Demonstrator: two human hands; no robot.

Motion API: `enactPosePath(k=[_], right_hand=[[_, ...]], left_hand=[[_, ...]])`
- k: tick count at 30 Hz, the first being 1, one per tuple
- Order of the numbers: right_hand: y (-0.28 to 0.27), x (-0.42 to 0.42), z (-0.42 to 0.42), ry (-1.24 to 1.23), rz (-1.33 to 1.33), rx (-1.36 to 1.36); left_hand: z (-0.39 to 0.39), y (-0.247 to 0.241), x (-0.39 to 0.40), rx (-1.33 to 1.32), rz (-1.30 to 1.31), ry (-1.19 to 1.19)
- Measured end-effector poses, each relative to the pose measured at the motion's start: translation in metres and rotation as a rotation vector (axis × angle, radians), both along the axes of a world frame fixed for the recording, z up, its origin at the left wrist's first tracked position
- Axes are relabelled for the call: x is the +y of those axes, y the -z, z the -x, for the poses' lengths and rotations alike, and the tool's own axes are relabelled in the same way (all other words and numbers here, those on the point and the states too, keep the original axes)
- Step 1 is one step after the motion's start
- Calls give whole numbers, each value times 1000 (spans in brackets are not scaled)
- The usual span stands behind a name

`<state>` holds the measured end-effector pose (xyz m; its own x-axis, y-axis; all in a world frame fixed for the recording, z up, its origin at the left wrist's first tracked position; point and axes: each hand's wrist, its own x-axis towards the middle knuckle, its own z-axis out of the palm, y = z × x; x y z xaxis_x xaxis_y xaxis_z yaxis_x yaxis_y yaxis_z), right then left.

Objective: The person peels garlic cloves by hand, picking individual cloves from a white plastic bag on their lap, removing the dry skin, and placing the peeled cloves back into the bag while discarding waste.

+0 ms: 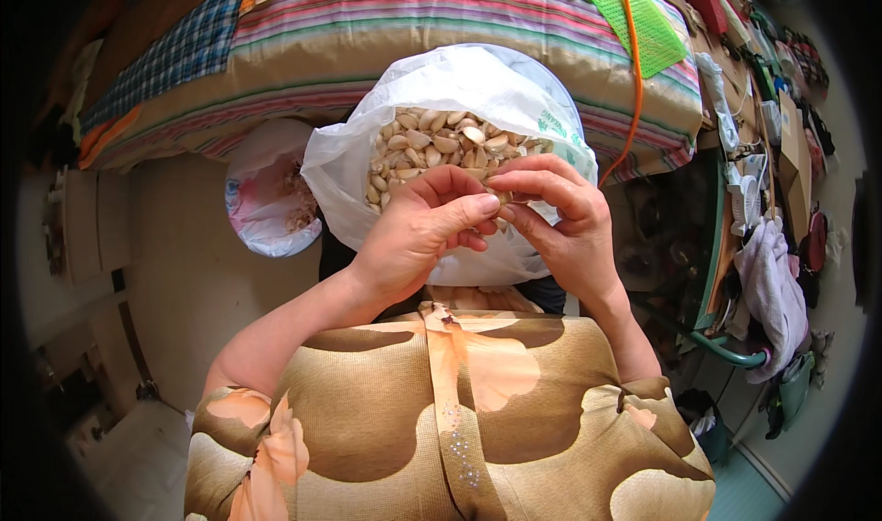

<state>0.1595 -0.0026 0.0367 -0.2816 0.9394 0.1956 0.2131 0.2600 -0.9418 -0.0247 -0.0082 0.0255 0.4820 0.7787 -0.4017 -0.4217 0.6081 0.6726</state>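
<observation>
Unpeeled garlic cloves (444, 142) fill a white plastic bag (337, 169), which lies open over a round container (544, 69) in front of my body. Above the near part of the cloves, my left hand (437, 221) and my right hand (561, 211) meet at the fingertips. Between them is a small garlic clove (505, 196), mostly hidden by the fingers. The left thumb and curled fingers close on its left side; the right thumb and forefinger pinch it from the right.
Left of the bag, a lined bin (272, 228) holds papery garlic skins (300, 204). A bed or table with a striped cloth (427, 11) runs along the far side. An orange cord (635, 73) hangs over its edge, beside a green mesh cloth (641, 28). Cluttered shelving stands at right.
</observation>
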Motion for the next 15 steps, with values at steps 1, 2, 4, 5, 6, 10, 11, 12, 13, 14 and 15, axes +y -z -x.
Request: enactPosePath(k=[1,2,4,5,6,10,11,12,13,14,15], right_hand=[[0,0,0,-3,-46,-47],[-1,0,1,-5,-92,-95],[0,0,0,-9,-141,-138],[0,0,-1,-12,-143,-132],[1,-1,-1,-13,-143,-127],[0,0,2,0,19,-14],[2,-2,1,7,73,39],[5,-2,2,10,125,96],[7,-3,2,27,227,184],[9,-5,0,43,329,273],[11,-6,-2,61,435,360]], left_hand=[[0,1,0,-7,6,11],[0,1,0,-7,21,6],[0,1,-1,-9,50,0],[-1,1,-1,-14,47,-8],[-2,2,-1,-19,47,-16],[1,1,-2,-9,51,-37],[0,1,-2,-18,53,-31],[0,2,-2,-24,51,-29],[0,3,-2,-29,49,-27],[0,3,-1,-32,50,-34],[0,3,-1,-36,55,-40]])
